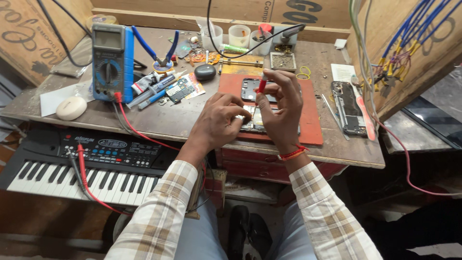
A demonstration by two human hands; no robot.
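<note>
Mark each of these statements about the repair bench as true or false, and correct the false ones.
1. The right hand holds a red-handled tool. True.
2. The opened phone under the hands lies on a red mat. True.
3. The multimeter stands at the right end of the bench. False: it stands at the left end.
4. The left hand rests on the keyboard. False: it is at the opened phone.
5. A second opened phone lies right of the mat. True.

Soft, even daylight fills the bench top (159, 118), brightest at the centre; shadows are faint. Below the bench edge the lower frame falls dim. Wide-lens bending curves the edges (plainest at upper left). Focus stays sharp throughout.
</note>
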